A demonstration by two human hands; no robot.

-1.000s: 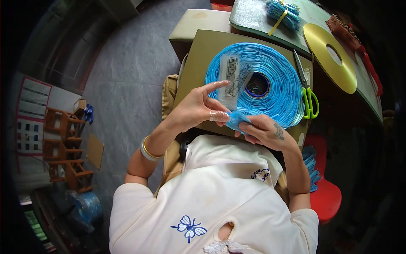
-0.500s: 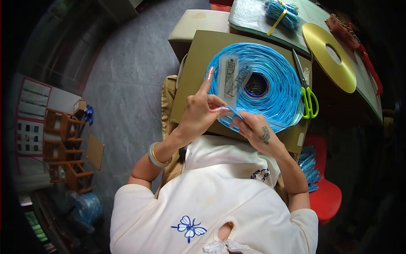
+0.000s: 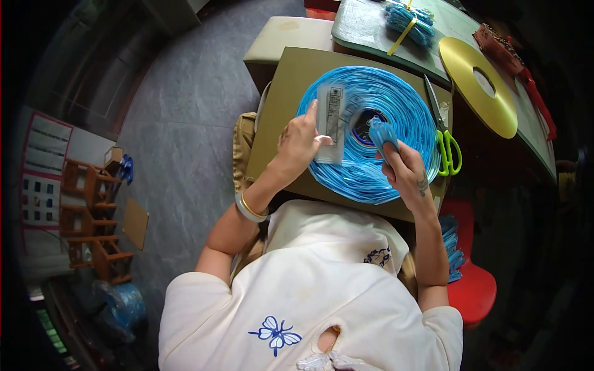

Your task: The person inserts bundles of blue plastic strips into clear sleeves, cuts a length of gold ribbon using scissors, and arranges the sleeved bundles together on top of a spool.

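A large coil of blue plastic strip lies flat on a brown board. Clear printed plastic bags rest on the coil's left part. My left hand is at the left edge of these bags, index finger stretched forward and thumb apart, with nothing seen in it. Over the coil's right side, my right hand grips a folded blue plastic piece, which partly covers the coil's dark centre hole. Scissors with green handles lie at the right edge of the board.
A glass-topped table at the upper right bears a tied blue bundle and a gold ribbon roll. A red chair with blue bundles stands to the right. Wooden stools are at the far left.
My hands have moved apart. The right hand has lifted up and right with the blue piece, which both hands were pinching before. The left hand has moved slightly forward onto the bags.
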